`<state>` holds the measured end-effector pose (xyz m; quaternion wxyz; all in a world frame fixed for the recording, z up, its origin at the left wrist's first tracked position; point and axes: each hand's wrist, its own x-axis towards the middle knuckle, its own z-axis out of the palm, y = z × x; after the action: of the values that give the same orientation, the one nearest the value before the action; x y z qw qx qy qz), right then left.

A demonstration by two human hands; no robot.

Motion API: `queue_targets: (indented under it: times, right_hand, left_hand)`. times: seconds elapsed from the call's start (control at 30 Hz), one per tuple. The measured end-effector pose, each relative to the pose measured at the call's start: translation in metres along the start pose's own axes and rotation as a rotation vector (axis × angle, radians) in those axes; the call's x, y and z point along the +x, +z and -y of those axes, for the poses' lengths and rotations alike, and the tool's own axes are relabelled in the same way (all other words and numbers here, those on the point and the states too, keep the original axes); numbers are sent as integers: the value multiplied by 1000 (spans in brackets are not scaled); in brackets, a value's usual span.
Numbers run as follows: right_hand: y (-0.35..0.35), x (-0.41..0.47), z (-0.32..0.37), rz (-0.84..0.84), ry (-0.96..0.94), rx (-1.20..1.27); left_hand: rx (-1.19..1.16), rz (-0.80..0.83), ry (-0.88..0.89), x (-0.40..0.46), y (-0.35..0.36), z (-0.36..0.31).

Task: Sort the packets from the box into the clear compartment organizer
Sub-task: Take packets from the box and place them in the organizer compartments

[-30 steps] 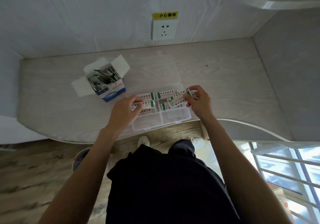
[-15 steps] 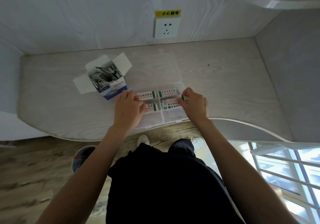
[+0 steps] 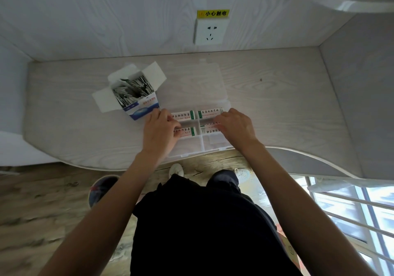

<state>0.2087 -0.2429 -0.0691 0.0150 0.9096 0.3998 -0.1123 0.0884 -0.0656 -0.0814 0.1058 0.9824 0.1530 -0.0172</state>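
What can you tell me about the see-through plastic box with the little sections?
The clear organizer lies flat at the desk's near edge, lid open flat behind it. Thin walls split it into compartments. The four far ones hold white packets; the two nearest look empty. The left hand and right hand rest on it.

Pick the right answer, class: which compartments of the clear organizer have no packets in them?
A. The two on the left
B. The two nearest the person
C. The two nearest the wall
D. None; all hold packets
B: in the clear organizer, the two nearest compartments show only bare plastic, while packets fill the four farther ones.
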Motion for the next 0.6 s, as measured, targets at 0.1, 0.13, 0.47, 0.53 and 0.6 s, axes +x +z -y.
queue_targets:
  times: [0.1, 0.13, 0.47, 0.53, 0.6]
  right_hand:
    - [-2, 3, 3, 3, -21, -83]
    - [-3, 3, 4, -2, -31, -107]
    - [1, 10, 5, 48, -43, -33]
    - [3, 9, 3, 62, -49, 90]
    - [3, 4, 0, 31, -37, 279]
  left_hand:
    - [-12, -17, 6, 1, -1, -2]
    - [-22, -20, 9, 2, -1, -3]
    - [-222, -167, 101, 1, 7, -30]
    - [-184, -146, 102, 4, 11, -39]
    - [-161, -111, 75, 9, 12, -47]
